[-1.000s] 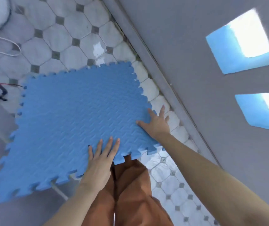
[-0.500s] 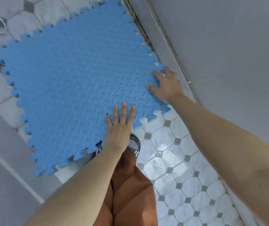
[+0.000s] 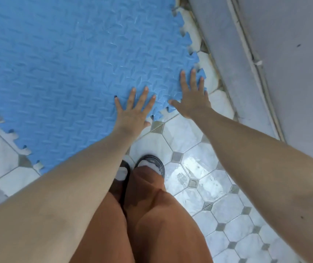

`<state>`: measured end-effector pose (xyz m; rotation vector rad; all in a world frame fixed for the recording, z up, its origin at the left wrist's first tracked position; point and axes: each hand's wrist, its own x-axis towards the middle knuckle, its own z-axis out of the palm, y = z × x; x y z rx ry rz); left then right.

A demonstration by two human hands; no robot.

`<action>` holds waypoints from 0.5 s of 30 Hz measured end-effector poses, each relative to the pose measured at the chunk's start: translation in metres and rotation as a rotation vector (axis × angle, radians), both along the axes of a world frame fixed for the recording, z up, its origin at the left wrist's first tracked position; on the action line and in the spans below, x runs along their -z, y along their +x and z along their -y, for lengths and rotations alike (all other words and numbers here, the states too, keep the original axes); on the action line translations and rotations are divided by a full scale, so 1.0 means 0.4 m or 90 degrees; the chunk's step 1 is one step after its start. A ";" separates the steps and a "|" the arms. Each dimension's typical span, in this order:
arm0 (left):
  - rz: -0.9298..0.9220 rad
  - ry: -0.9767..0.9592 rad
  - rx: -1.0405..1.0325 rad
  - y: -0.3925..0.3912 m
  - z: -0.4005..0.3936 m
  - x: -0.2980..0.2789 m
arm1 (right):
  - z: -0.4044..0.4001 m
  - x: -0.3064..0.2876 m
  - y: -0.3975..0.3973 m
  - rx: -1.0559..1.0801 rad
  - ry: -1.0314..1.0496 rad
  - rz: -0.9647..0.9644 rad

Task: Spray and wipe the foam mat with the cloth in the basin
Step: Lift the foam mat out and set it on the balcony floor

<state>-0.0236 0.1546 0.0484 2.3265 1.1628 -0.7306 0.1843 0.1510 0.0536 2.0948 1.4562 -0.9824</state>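
Observation:
A blue foam mat (image 3: 66, 63) with a raised pattern and jigsaw edges lies flat on the tiled floor and fills the upper left of the view. My left hand (image 3: 133, 109) rests on its near edge with straight, spread fingers. My right hand (image 3: 191, 95) presses flat on the mat's near right corner, thumb out over the toothed edge. Neither hand holds anything. No cloth, spray bottle or basin is in view.
A wet white floor (image 3: 199, 168) of octagonal tiles with grey insets lies in front of the mat. A grey wall (image 3: 285, 63) with a thin pipe runs along the right. My legs and sandalled feet (image 3: 150, 166) stand just behind the mat's edge.
The mat has come down from a raised, tilted position to lie flat on the floor. Both hands followed it down and stay flat on its near edge; the view now points lower.

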 end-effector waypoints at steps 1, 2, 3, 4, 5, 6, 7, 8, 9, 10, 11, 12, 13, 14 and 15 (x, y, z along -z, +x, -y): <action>0.001 -0.007 0.005 -0.001 -0.004 -0.005 | -0.001 -0.002 0.001 0.002 0.005 -0.005; -0.001 -0.024 0.008 -0.002 -0.007 -0.014 | -0.003 -0.010 0.003 0.005 0.001 -0.010; -0.006 -0.045 0.003 -0.001 -0.013 -0.027 | -0.007 -0.022 0.004 0.009 -0.009 -0.011; -0.011 -0.067 -0.007 0.000 -0.022 -0.048 | -0.008 -0.043 0.003 0.021 -0.019 -0.011; -0.015 -0.081 -0.018 0.003 -0.033 -0.074 | -0.005 -0.069 -0.001 0.035 -0.023 -0.009; -0.015 -0.085 -0.024 0.007 -0.047 -0.109 | 0.001 -0.102 -0.007 0.051 -0.019 -0.005; -0.012 -0.079 -0.017 0.012 -0.060 -0.147 | 0.012 -0.140 -0.015 0.069 -0.011 -0.002; -0.008 -0.070 -0.003 0.018 -0.070 -0.184 | 0.026 -0.176 -0.022 0.085 -0.005 0.000; -0.004 -0.058 0.022 0.030 -0.081 -0.231 | 0.044 -0.225 -0.023 0.105 -0.001 0.002; -0.002 -0.049 0.048 0.043 -0.089 -0.280 | 0.067 -0.273 -0.021 0.124 -0.002 0.002; -0.001 -0.044 0.072 0.060 -0.098 -0.334 | 0.093 -0.326 -0.017 0.149 -0.005 0.003; 0.000 -0.041 0.090 0.078 -0.108 -0.386 | 0.120 -0.376 -0.012 0.179 -0.007 0.003; 0.002 -0.041 0.105 0.095 -0.116 -0.432 | 0.146 -0.418 -0.009 0.212 -0.011 0.003; 0.009 -0.037 0.124 0.118 -0.126 -0.485 | 0.170 -0.469 -0.003 0.248 -0.014 0.003; 0.018 -0.034 0.149 0.139 -0.131 -0.534 | 0.196 -0.515 0.002 0.284 -0.017 0.003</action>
